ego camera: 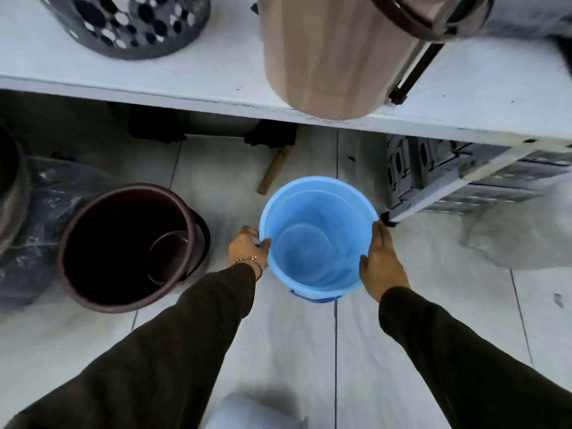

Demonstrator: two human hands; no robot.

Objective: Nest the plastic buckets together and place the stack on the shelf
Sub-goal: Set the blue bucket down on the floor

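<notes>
Two dark-sleeved arms reached down; the left hand (247, 247) and right hand (382, 260) clasped opposite sides of an upright blue bucket (315, 239) above the tiled floor (433, 305), fingers curled on its rim; a dark maroon bucket (130, 246) stood left; beyond, a white shelf (201, 75) bore a tan bucket (334, 54).

1. The white shelf (185, 78) runs across the far side; on it stand a grey basket (130, 23) with round holes at far left and a beige wood-patterned bin (334, 57) near the middle, close to the shelf's near edge.
2. The pale tiled floor (294, 351) carries a blue bucket (315, 239) at centre, upright and open.
3. To its left on the floor stands a dark maroon bucket (123, 246), well apart from the blue one.
4. A grey slotted crate (458, 178) sits on the floor at far right, under the shelf.
5. A short wooden stick (275, 170) lies on the floor just beyond the blue bucket.
</notes>
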